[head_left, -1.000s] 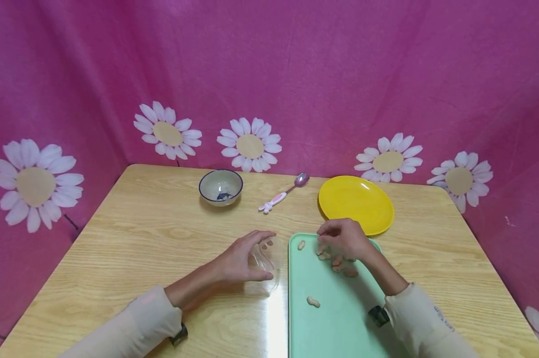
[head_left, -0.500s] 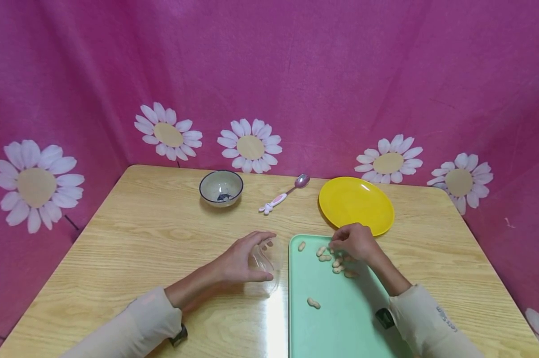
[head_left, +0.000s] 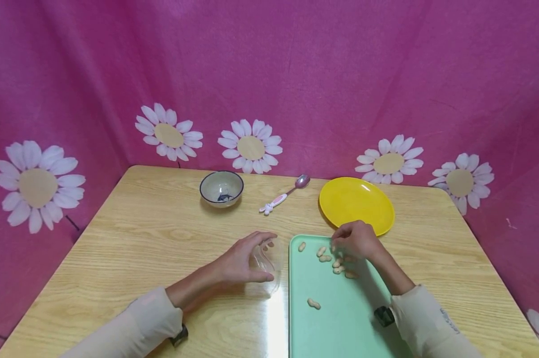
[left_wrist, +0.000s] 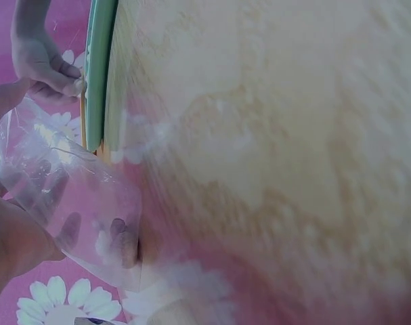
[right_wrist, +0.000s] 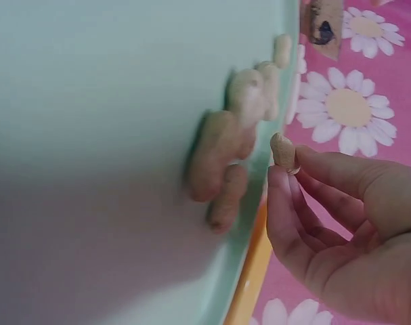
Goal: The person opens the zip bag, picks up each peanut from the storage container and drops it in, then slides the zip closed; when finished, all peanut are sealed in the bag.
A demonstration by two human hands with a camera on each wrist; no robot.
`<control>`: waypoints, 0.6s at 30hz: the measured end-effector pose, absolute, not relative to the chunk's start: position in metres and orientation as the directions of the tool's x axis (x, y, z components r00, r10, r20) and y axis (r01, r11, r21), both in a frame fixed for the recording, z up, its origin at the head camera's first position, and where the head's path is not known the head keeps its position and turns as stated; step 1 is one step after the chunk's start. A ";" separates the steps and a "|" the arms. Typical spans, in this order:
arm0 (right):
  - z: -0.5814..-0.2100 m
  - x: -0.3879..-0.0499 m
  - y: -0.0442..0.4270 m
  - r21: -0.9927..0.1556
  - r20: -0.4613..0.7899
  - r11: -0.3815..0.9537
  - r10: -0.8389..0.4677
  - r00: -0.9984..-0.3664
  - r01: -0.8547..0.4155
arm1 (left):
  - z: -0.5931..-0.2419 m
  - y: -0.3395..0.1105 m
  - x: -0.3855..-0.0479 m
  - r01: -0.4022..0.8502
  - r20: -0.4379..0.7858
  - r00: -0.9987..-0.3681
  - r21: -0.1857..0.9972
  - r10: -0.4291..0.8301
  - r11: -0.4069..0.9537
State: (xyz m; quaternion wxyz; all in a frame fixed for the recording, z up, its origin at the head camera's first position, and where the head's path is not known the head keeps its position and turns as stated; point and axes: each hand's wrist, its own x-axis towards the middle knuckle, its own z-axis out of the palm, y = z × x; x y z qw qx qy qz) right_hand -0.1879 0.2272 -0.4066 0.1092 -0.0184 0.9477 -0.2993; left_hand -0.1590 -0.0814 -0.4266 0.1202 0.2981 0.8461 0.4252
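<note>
In the head view, my left hand (head_left: pixel 242 258) holds a clear plastic cup (head_left: pixel 269 261) beside the left edge of a green tray (head_left: pixel 336 323). The cup shows as see-through in the left wrist view, with fingers visible through its wall. Over the far end of the tray, my right hand (head_left: pixel 358 241) pinches a single peanut (right_wrist: pixel 283 152) between thumb and fingertips, plain in the right wrist view. Several peanuts (head_left: pixel 338 269) in their shells lie on the tray below that hand. One peanut (head_left: pixel 313 303) sits apart nearer the middle, another (head_left: pixel 302 246) by the far left corner.
Behind the tray is a yellow plate (head_left: pixel 356 204). A spoon (head_left: pixel 279 200) with a rabbit handle and a dark-rimmed bowl (head_left: pixel 221 189) stand farther left on the wooden table (head_left: pixel 162 223). A pink flowered cloth (head_left: pixel 296 84) hangs round the table.
My right hand moved right across the far end of the tray, and has since lifted very slightly. The left hand and the cup have stayed in place.
</note>
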 end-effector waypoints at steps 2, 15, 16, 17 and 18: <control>-0.404 -0.188 0.227 -0.586 -0.182 0.810 -0.104 -0.978 0.024 | -0.427 -0.082 -0.159 0.402 0.047 -0.793 0.790 0.608 0.463; -0.396 -0.175 0.203 -0.798 0.028 0.576 -0.256 -0.966 -0.175 | -0.427 -0.082 -0.159 0.420 0.070 -0.794 0.781 0.603 0.463; -0.395 -0.173 0.199 -0.810 0.037 0.557 -0.262 -0.964 -0.182 | -0.428 -0.082 -0.159 0.419 0.071 -0.794 0.783 0.604 0.459; -0.394 -0.172 0.195 -0.820 0.041 0.543 -0.264 -0.964 -0.184 | -0.428 -0.081 -0.159 0.419 0.071 -0.793 0.785 0.606 0.456; -0.392 -0.170 0.191 -0.830 0.039 0.527 -0.269 -0.962 -0.181 | -0.428 -0.081 -0.159 0.418 0.071 -0.790 0.788 0.608 0.452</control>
